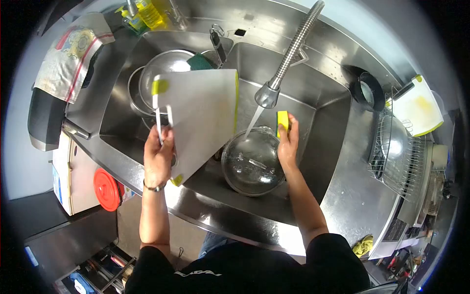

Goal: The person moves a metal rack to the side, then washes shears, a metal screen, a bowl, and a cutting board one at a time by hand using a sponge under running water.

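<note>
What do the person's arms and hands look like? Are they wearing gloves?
No gloves: the left hand and right hand are bare. A thin dark bracelet circles the left wrist. Both arms are bare up to short black sleeves.

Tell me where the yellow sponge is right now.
In the head view, the yellow sponge is held in the right hand over the sink. It is just right of the water stream from the faucet, at the glass lid's far rim.
</note>
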`<state>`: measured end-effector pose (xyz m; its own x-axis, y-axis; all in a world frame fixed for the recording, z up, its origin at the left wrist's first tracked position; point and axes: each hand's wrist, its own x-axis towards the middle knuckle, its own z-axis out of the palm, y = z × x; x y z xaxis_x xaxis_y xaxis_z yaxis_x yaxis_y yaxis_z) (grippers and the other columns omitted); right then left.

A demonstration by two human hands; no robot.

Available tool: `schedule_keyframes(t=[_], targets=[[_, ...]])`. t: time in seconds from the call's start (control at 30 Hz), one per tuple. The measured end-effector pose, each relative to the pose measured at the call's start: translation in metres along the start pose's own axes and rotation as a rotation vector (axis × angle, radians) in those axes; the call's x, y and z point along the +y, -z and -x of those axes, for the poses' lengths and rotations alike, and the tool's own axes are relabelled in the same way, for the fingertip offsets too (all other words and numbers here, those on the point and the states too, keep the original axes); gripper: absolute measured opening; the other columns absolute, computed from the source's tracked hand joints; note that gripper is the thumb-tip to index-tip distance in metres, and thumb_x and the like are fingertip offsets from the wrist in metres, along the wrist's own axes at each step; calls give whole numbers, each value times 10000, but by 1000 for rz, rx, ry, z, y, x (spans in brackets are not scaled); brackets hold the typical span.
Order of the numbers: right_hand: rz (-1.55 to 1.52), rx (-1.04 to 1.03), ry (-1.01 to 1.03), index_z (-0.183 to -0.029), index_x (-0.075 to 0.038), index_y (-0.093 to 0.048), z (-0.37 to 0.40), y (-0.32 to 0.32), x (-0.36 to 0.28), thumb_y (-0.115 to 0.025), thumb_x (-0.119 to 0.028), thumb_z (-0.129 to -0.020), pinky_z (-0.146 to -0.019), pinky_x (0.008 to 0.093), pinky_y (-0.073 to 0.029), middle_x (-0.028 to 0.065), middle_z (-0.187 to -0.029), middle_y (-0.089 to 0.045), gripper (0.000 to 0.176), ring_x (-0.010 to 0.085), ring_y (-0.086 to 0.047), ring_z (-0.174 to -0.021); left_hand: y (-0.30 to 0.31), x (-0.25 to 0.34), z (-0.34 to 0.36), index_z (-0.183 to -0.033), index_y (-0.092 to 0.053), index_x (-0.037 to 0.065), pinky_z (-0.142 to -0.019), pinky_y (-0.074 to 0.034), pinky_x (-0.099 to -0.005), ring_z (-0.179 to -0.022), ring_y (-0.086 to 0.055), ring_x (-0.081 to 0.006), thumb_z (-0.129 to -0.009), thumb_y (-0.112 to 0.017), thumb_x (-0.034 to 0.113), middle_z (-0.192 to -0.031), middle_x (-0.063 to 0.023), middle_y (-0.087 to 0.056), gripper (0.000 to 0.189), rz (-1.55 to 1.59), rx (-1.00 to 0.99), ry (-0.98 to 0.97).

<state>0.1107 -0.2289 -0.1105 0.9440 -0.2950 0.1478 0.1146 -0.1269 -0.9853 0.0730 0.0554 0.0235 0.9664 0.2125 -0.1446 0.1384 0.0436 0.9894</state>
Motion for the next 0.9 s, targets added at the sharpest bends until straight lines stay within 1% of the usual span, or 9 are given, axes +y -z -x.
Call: schedule_keyframes(t=[0.1, 0.23, 0.47, 0.53, 0.63, 0.77, 0.8, 0.83, 0.9], targets=[[66, -84, -113, -1184, -32, -432, 29, -24, -18, -468, -66, -867, -818, 330, -418, 135, -1113, -467, 321, 211, -488, -956, 7, 1, 17, -755, -383, 133, -574, -329, -182, -621, -370, -37, -910, -463, 57, -699, 55, -399, 190, 300, 64, -42], [376, -319, 387, -1164, -102, -460, 74, -83, -62, -592, -156, -744, -877, 447, -343, 163, -1104, -443, 444, 340, -423, -1030, 11, -26, 16, -662, -330, 159, -482, -271, -174, -530, -301, -27, -861, -541, 12, -607, 80, -347, 325, 354, 178, -29], [601, -348, 335, -1057, -118, -502, 50, -68, 1, -632, -245, -746, -803, 447, -404, 159, -1097, -425, 360, 352, -465, -957, 26, -75, -1, -546, -303, 176, -599, -430, -225, -558, -449, -62, -767, -586, -99, -598, 50, -446, 453, 392, 174, 166], [587, -406, 127, -1026, -114, -507, 58, -72, -2, -611, -258, -772, -770, 434, -430, 169, -1059, -437, 310, 350, -484, -927, 28, -80, -2, -544, -306, 173, -638, -448, -238, -569, -470, -72, -758, -583, -110, -608, 39, -466, 450, 394, 165, 173], [453, -522, 541, -1021, -109, -511, 100, -103, -27, -612, -231, -749, -789, 411, -447, 155, -1062, -453, 315, 314, -511, -953, 29, -88, 3, -535, -311, 168, -670, -468, -243, -593, -508, -82, -734, -591, -127, -627, 19, -506, 453, 401, 181, 164], [610, -467, 318, -1013, -103, -528, 56, -103, 27, -589, -146, -738, -721, 408, -477, 120, -1081, -490, 285, 294, -546, -929, 52, -94, 1, -542, -306, 181, -542, -412, -210, -506, -413, -47, -740, -606, -110, -578, 66, -429, 463, 338, 200, 132], [660, -574, -58, -984, -89, -523, 31, -92, 41, -587, -152, -746, -633, 399, -488, 113, -1043, -514, 254, 287, -571, -847, 51, -88, 0, -545, -306, 183, -523, -388, -203, -490, -388, -41, -741, -613, -103, -567, 74, -412, 463, 341, 216, 139], [671, -221, 250, -969, -83, -505, 19, -89, 42, -602, -152, -742, -572, 399, -485, 128, -981, -521, 257, 284, -582, -777, 49, -85, -1, -548, -306, 185, -504, -364, -197, -475, -363, -36, -743, -620, -97, -557, 82, -396, 464, 346, 231, 145], [621, -334, 64, -978, -92, -482, 37, -103, 29, -596, -132, -752, -605, 426, -470, 146, -970, -507, 257, 338, -569, -757, 53, -92, -9, -558, -289, 184, -488, -323, -186, -485, -328, -24, -745, -639, -76, -546, 89, -357, 474, 337, 254, 114]])
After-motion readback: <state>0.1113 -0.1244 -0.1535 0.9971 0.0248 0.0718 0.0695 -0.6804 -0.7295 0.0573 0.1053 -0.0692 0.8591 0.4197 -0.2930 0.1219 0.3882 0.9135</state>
